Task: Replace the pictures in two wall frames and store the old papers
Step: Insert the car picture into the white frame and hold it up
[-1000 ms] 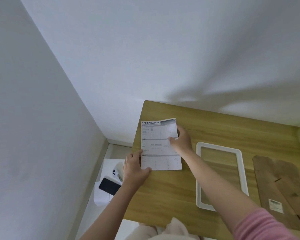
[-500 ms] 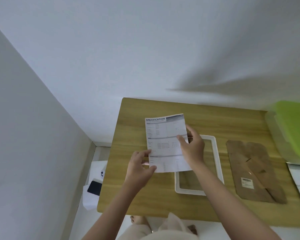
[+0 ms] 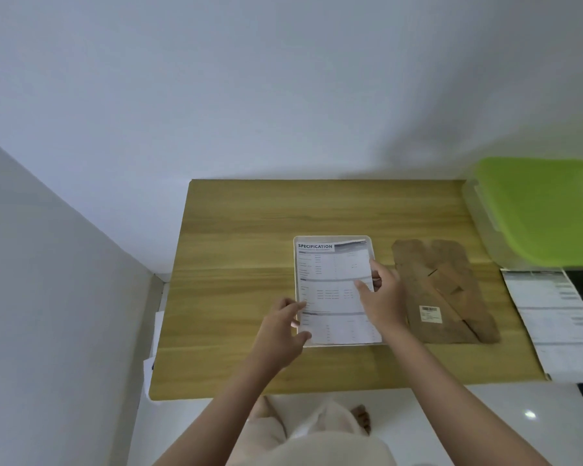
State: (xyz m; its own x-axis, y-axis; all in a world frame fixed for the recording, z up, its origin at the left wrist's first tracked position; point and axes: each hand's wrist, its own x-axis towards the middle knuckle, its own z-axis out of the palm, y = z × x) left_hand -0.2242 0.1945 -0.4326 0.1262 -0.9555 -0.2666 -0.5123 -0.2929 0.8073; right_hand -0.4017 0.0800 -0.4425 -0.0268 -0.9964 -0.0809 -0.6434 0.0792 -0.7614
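sheet: printed SPECIFICATION paper (image 3: 334,290) lies over the white frame (image 3: 372,244), nearly covering it; only thin frame rim shows at top, right and bottom.
left hand: left hand (image 3: 280,334) at the sheet's lower left edge, fingers (image 3: 292,306) loosely curved and touching the paper edge, thumb at the bottom corner; light pinch, not a firm one.
right hand: right hand (image 3: 382,297) on the sheet's right edge, thumb on top, fingers seemingly tucked under the edge; holding the paper.
backing: brown backing board (image 3: 445,290) lies flat just right of the frame, apart from it.
step (judged): seating the sheet into the frame opening.
risk: sheet looks slightly skewed to the rim, so a corner may ride over the edge and crease when pressed; a one-sided push could slide the frame on the smooth surface (image 3: 243,264).
risk 2: right wrist is close to the backing board, could nudge it.
room: bare surface left and behind the frame; right side crowded by board, green lid (image 3: 539,210) and another printed sheet (image 3: 552,317) at the right edge.
edges: frame sits mid-surface, well back from the near edge.
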